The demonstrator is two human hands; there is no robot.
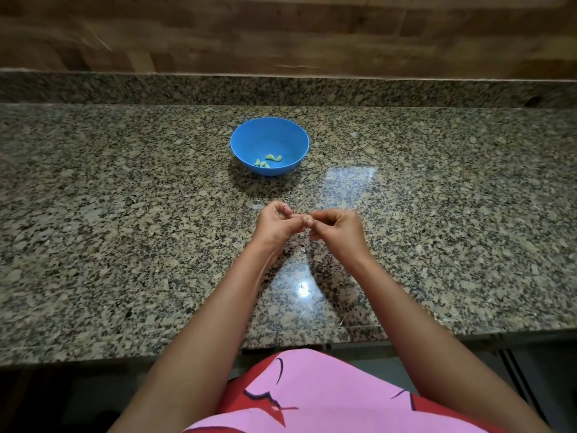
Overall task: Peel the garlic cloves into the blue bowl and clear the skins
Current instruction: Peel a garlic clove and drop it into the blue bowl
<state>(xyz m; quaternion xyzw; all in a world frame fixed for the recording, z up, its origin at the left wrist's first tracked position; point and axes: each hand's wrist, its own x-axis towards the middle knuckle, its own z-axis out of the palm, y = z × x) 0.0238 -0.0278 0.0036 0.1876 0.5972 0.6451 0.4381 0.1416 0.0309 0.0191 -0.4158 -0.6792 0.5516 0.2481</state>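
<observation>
Forearms (218,307) over the worktop (125,245), one garlic clove (309,218) held.
Curled fingers (318,219) of left hand (274,223) and right hand (335,228) pinch it at their tips; peeled cloves (268,160) lie in the blue bowl (246,132) beyond.

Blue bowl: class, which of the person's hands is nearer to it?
Left. The left hand is straight in front of the bowl, on the person's side; the right hand lies further to the right. Both pinch a clove.
</observation>
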